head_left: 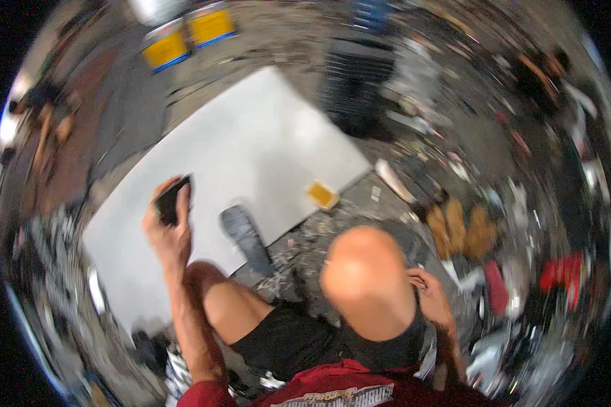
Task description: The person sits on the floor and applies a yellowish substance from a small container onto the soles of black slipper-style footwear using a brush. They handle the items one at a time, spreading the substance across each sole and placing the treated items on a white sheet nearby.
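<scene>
My left hand [166,227] is raised over the left part of a large white sheet [210,149]. Its fingers and thumb are closed round a dark flat piece [175,201] with a pointed corner, whose exact kind I cannot make out. A dark grey sole-shaped piece [246,236] lies across the sheet's near edge, right of that hand. Close to the sheet's right edge sits a small yellow block [322,195]. Beside my raised knee [366,278], my right hand [432,298] has curled fingers against the leg; anything in them is hidden.
Yellow containers [166,47] stand beyond the sheet. Behind its right side is a black ridged object [356,85]. Brown shoe-like pieces [461,229], a red item [560,281] and scraps litter the right ground. Blurred people sit far left [47,125] and far right [546,81].
</scene>
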`<move>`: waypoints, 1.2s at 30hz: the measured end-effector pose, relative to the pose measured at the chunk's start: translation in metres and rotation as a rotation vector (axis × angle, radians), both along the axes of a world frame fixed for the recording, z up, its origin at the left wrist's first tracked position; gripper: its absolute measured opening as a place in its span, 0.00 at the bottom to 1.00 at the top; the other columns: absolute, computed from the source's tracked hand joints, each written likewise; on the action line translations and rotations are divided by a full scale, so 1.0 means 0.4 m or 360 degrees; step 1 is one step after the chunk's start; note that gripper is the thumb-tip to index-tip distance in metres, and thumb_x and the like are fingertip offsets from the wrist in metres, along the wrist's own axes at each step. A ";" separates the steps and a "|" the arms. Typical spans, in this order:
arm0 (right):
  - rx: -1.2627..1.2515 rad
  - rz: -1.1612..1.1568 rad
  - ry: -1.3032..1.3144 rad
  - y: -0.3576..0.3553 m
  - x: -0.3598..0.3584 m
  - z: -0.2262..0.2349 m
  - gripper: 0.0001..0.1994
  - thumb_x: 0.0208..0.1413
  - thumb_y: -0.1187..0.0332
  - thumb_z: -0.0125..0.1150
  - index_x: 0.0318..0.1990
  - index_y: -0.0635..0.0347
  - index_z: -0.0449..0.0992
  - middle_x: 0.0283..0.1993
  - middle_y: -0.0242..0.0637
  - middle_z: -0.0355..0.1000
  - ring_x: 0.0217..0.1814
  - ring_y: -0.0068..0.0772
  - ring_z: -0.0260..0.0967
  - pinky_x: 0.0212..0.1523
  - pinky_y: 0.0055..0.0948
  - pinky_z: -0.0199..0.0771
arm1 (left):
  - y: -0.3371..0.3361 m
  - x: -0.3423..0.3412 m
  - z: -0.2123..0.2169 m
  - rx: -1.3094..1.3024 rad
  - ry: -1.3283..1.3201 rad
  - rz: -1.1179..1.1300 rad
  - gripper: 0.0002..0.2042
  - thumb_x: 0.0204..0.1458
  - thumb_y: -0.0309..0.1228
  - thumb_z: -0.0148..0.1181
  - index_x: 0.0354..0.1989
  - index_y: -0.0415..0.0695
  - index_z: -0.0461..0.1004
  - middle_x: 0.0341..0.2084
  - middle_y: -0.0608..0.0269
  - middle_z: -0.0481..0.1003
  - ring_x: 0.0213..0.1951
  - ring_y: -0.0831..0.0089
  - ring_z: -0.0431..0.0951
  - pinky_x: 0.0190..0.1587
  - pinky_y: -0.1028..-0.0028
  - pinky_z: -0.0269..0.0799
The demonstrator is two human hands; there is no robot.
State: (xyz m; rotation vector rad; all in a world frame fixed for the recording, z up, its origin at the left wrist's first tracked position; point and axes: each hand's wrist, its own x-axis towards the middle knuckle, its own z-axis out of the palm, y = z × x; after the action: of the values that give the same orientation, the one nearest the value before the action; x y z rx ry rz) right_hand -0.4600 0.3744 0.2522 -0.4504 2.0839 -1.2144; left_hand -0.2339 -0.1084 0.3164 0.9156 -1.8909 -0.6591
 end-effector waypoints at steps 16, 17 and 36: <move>-0.0337 0.0341 0.0861 -0.538 -0.502 -0.233 0.22 0.81 0.64 0.53 0.74 0.65 0.72 0.72 0.45 0.74 0.73 0.44 0.72 0.74 0.42 0.70 | 0.932 0.446 -0.480 0.1341 0.0409 0.1534 0.12 0.67 0.33 0.70 0.52 0.40 0.84 0.28 0.62 0.85 0.33 0.74 0.85 0.39 0.66 0.79; -0.0491 0.0422 0.0849 -0.597 -0.508 -0.212 0.22 0.81 0.63 0.52 0.75 0.64 0.72 0.73 0.45 0.73 0.73 0.44 0.71 0.74 0.42 0.70 | 1.007 0.414 -0.478 0.1367 0.0448 0.1642 0.12 0.67 0.33 0.70 0.54 0.40 0.84 0.29 0.62 0.84 0.32 0.75 0.84 0.38 0.66 0.79; -0.0687 0.3885 0.0878 -1.024 0.344 0.039 0.15 0.66 0.73 0.68 0.58 0.67 0.81 0.54 0.55 0.81 0.54 0.57 0.82 0.54 0.45 0.80 | 1.316 0.132 -0.389 0.1217 0.1055 0.1891 0.11 0.71 0.28 0.62 0.59 0.51 0.76 0.41 0.60 0.80 0.41 0.71 0.80 0.43 0.64 0.76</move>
State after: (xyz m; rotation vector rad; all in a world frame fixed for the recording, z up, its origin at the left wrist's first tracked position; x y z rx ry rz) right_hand -0.3222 -0.0354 0.2677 -2.4453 0.1897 0.2022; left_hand -0.1811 0.4180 0.1610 1.7633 -0.2785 -0.7566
